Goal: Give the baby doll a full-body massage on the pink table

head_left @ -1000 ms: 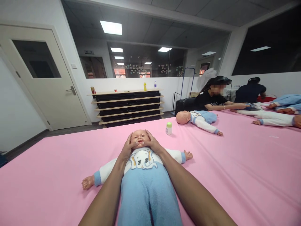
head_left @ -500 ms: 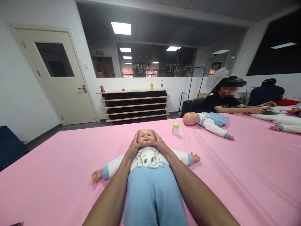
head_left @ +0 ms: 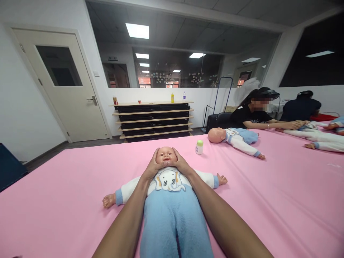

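A baby doll [head_left: 169, 211] lies on its back on a pink-covered table [head_left: 80, 172], head away from me and arms spread out. It wears a white top with an elephant face and fuzzy blue trousers. My left hand [head_left: 153, 165] cups the left side of the doll's head, thumb at the chin. On the other side my right hand [head_left: 182, 164] cups the head in the same way. Both thumbs meet just under the mouth, and the fingers run up beside the cheeks. A small white jar with a green lid [head_left: 199, 147] stands beyond, to the right.
A second doll [head_left: 233, 138] lies at the back right of the table. Past it a person [head_left: 258, 111] in black handles another doll, and a further person [head_left: 301, 105] sits behind. A shelf rack [head_left: 154, 118] with bottles stands against the wall, with a door [head_left: 60, 82] to its left.
My thumbs have slid slightly down from the doll's lips to its chin, leaving the mouth more visible. The view has shifted a little. Both hands stay around the head.
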Demonstrator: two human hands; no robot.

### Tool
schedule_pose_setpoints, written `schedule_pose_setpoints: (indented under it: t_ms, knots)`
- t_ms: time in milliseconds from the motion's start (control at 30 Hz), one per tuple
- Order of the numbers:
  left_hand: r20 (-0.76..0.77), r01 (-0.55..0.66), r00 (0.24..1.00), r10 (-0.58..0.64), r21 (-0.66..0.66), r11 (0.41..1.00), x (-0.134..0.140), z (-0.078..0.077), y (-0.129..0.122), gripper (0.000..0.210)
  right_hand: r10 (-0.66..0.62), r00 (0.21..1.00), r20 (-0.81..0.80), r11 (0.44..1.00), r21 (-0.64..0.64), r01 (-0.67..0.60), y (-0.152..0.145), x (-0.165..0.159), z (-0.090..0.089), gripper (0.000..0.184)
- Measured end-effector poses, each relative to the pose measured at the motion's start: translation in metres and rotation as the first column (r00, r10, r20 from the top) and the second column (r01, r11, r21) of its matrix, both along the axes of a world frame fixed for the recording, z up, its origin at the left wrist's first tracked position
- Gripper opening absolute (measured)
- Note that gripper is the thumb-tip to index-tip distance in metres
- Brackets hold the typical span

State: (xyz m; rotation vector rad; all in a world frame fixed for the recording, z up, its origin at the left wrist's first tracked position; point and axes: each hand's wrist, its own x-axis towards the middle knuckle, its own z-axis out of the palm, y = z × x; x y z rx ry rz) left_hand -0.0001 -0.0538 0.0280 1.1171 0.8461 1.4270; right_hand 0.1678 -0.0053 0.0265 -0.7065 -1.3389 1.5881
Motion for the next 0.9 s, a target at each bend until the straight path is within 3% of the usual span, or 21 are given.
schedule_pose_setpoints:
  t_ms: [233, 500, 700, 900]
  knots:
    - [0.104, 0.046, 0.994, -0.044, -0.022, 0.999, -0.001, -0.005, 0.001, 0.106, 0.099, 0.982, -0.158, 0.994, -0.038, -0.107, 0.002, -0.001, -0.006, 0.116]
    - [0.174, 0.04, 0.984, -0.032, -0.043, 0.998, -0.001, -0.002, 0.0, 0.098, 0.062, 0.993, -0.101, 0.997, 0.049, -0.058, 0.005, 0.0, -0.013, 0.105]
    - [0.081, 0.006, 0.997, -0.002, -0.04, 0.999, -0.002, 0.002, -0.002, 0.101, -0.002, 1.0, -0.012, 0.998, 0.061, 0.003, -0.002, 0.001, -0.003, 0.115]
    - [0.115, 0.043, 0.993, -0.037, -0.052, 0.998, -0.002, 0.001, -0.002, 0.101, 0.121, 0.99, -0.079, 0.992, 0.037, -0.118, -0.001, 0.004, -0.004, 0.109]
